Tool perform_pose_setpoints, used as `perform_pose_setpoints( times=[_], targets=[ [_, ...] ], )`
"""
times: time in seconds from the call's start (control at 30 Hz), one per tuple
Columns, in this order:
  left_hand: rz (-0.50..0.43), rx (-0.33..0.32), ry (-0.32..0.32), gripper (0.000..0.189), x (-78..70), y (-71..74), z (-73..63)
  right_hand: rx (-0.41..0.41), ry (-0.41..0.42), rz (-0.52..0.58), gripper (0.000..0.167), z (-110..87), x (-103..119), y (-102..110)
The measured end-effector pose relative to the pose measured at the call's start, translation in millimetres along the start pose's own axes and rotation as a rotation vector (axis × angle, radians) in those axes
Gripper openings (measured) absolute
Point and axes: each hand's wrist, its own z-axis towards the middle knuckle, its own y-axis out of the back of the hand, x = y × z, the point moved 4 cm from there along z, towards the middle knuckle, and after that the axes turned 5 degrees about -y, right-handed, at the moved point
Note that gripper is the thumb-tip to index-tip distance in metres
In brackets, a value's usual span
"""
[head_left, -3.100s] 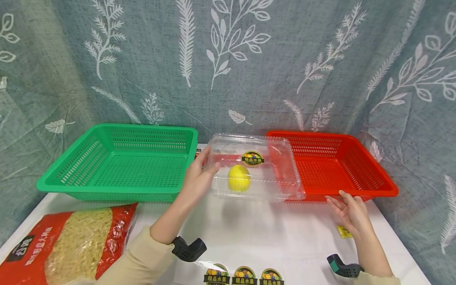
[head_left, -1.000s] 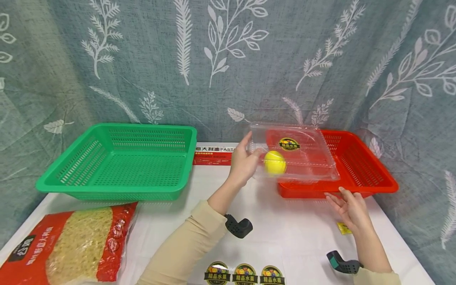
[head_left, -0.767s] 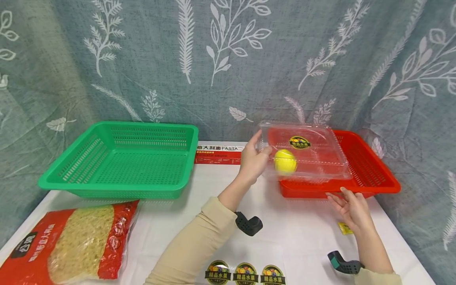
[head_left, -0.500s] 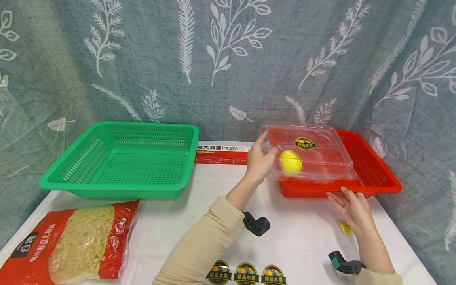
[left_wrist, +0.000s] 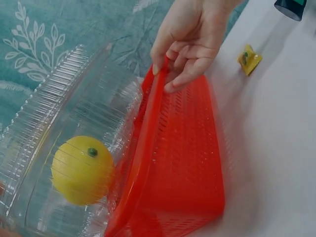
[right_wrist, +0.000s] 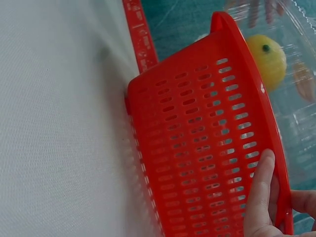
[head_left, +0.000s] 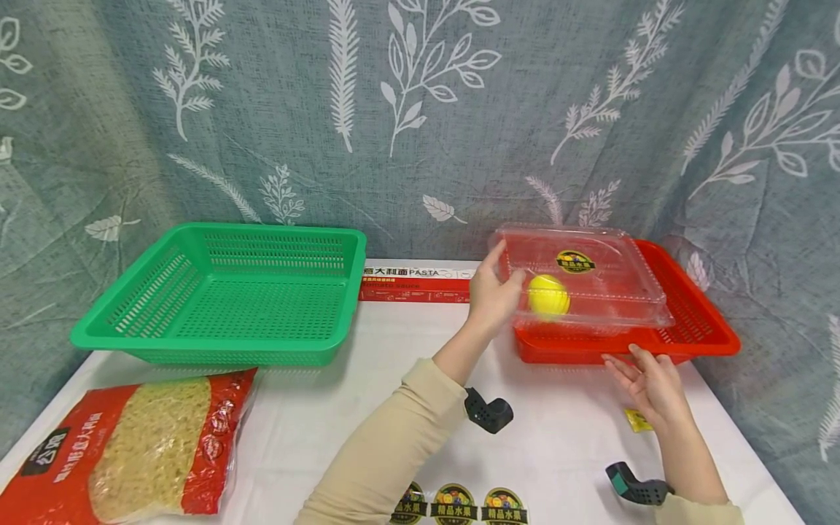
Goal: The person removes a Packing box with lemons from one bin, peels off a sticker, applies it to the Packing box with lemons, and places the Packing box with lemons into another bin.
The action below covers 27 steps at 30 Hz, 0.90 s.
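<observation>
My left hand (head_left: 494, 292) grips the left end of a clear plastic clamshell box (head_left: 617, 281), held over the red basket (head_left: 715, 337). Inside the box sits one round yellow fruit (head_left: 548, 295) with a green stem spot (left_wrist: 92, 152), like a lemon. A black fruit sticker (head_left: 575, 262) is on its lid. The box overlaps the basket's left and middle part in the head view. My right hand (head_left: 652, 386) pinches the basket's front rim, thumb over the inside and fingers (right_wrist: 260, 197) against the outer wall.
A green basket (head_left: 216, 350) stands at the left, with a red bag of pasta (head_left: 151, 445) before it. Behind lies a pasta box (head_left: 420, 292), partly hidden. Several round stickers (head_left: 453, 504) lie at the front, a small yellow packet (head_left: 638, 421) at the right. A curtain (head_left: 282, 109) hangs behind.
My left hand has carried the clamshell box rightward from between the baskets to over the red basket, uncovering more of the pasta box. My right hand has stayed at the basket's rim.
</observation>
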Motion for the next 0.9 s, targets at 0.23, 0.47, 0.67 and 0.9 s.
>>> perform_pose_setpoints(
  times=[0.23,0.47,0.67,0.9],
  targets=[
    [-0.006,0.009,-0.032,0.052,-4.7,-12.6,-2.6,-0.046,0.004,-0.044,0.057,4.8,-1.7,4.6],
    [0.009,-0.009,-0.057,0.051,-2.9,-23.6,-3.8,-0.017,-0.025,0.004,0.049,-2.8,0.4,-1.6],
    [0.001,-0.011,-0.048,0.051,0.1,-29.4,-5.6,-0.03,-0.03,0.003,0.05,-4.0,0.5,-2.2],
    [-0.002,-0.002,-0.023,0.051,7.4,-35.6,-7.1,-0.035,-0.029,0.001,0.049,-3.7,0.4,-2.8]
  ],
)
